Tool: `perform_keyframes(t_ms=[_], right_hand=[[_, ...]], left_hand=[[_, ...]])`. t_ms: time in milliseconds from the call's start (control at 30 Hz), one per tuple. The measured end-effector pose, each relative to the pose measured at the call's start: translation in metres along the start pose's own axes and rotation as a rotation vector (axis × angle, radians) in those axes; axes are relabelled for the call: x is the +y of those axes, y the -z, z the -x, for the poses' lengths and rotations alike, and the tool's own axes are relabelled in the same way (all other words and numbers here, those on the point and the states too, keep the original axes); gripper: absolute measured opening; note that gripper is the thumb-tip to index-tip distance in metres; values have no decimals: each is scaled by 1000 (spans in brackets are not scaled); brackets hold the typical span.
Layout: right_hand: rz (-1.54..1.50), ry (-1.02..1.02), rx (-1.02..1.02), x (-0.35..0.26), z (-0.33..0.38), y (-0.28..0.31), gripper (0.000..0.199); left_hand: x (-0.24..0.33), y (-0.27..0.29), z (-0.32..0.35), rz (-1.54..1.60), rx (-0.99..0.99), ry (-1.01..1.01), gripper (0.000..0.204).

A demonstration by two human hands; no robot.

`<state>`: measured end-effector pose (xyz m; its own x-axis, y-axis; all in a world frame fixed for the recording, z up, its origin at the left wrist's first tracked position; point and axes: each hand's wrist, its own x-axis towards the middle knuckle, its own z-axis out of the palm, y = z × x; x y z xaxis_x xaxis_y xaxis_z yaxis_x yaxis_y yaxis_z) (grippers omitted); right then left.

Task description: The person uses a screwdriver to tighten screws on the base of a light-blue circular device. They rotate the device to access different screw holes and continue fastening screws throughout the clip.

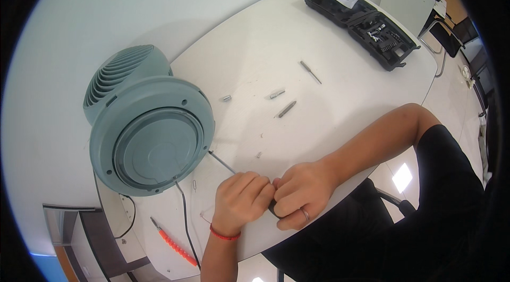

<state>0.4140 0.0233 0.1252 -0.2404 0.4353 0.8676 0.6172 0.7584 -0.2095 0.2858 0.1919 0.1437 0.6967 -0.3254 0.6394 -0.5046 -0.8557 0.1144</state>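
Note:
A grey-green fan [159,149] lies tipped over on the table's left side, the underside of its round base facing me. My left hand [241,202], a red cord bracelet on its wrist, is closed around a screwdriver with a long metal shaft [223,162]. The shaft's dark tip is at the base's right rim, close to a screw hole; whether it sits inside, I cannot tell. My right hand [303,194], with a ring, is wrapped around the dark handle, mostly hidden under the fingers. Both fists nearly touch.
An open black tool case [366,29] lies at the far right. Several loose metal tool pieces, including a thin driver [311,72] and a thick bit [287,108], are scattered mid-table. An orange flexible shaft [177,246] and a black power cord [185,213] lie near left.

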Motion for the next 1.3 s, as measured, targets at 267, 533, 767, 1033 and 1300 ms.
perform_keyframes(t_ms=[267, 533, 767, 1033, 1300], right_hand=[[19, 10, 10, -2, 0, 0, 14], [23, 22, 11, -3, -1, 0, 14], [-70, -71, 3, -7, 3, -1, 20], [-88, -121, 19, -11, 1, -1, 28], [-77, -135, 19, -12, 1, -3, 25]], left_hand=[[2, 0, 0, -29, 1, -7, 18], [3, 0, 1, -42, 11, -24, 18], [4, 0, -2, -40, 9, -43, 21], [6, 2, -3, -40, 11, -48, 21], [5, 0, -4, -39, 33, -61, 23]])
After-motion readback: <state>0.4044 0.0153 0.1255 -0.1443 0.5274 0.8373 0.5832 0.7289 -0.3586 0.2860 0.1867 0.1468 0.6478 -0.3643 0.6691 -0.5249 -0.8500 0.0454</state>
